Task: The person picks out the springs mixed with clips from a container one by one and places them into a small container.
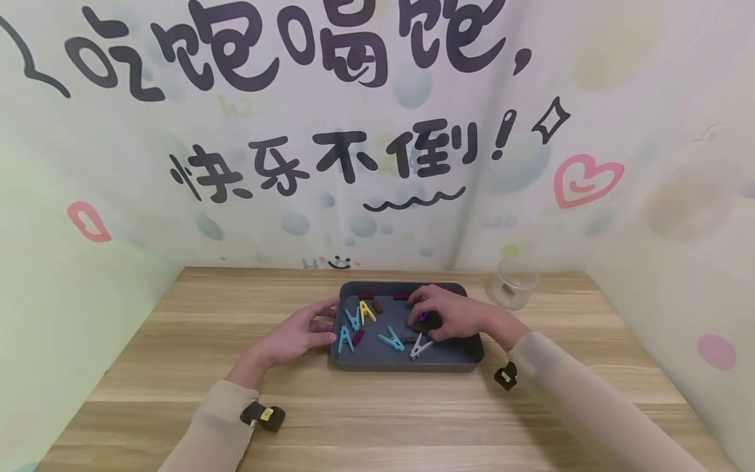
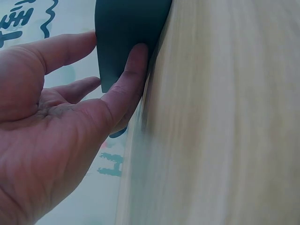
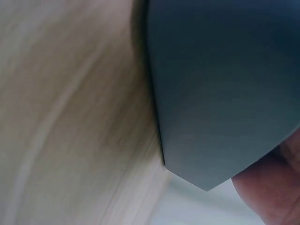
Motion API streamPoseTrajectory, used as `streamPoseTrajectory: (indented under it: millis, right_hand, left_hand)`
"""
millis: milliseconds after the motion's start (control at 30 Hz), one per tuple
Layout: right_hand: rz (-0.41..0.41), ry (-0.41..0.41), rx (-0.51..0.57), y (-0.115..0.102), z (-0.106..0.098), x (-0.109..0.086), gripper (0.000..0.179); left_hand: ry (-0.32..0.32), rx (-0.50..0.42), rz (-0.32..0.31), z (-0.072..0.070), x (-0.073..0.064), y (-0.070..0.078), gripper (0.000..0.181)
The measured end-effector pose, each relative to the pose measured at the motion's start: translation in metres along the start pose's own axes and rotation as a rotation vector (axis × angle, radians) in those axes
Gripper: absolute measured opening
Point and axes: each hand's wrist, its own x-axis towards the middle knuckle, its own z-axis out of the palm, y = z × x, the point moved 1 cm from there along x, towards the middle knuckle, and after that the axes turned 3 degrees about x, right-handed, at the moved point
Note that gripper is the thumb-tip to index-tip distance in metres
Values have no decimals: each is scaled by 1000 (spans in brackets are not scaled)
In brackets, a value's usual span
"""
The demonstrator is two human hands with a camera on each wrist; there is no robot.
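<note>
A dark grey tray [image 1: 407,367] stands on the table with small things inside. My left hand [image 1: 303,334] is at its left end, with fingertips on the outer wall [image 2: 124,37] in the left wrist view. Over the tray's right part my right hand [image 1: 451,314] reaches in, fingers spread and pointing down. A purple piece [image 1: 423,316] and a dark ribbed piece [image 1: 419,329] show between its fingers and thumb. Close to the thumb lies a grey clothespin [image 1: 421,347]. The tray wall [image 3: 220,93] blocks most of the right hand in the right wrist view.
Blue clothespins [image 1: 392,339] and a yellow clothespin [image 1: 367,312] lie in the tray, among dark red pieces [image 1: 358,337] and a brown piece [image 1: 377,307]. A clear round container [image 1: 514,285] stands behind the right forearm. A printed curtain [image 1: 354,229] hangs behind the table.
</note>
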Motion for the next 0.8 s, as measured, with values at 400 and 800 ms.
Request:
streamPoseTrajectory:
  millis: [400, 800]
  right_hand:
    - [-4, 19, -13, 2, 0, 1, 29]
    - [-8, 93, -34, 8, -1, -2, 25]
  left_hand:
    - [2, -3, 1, 1, -1, 3, 73]
    - [3, 1, -10, 2, -1, 5, 73]
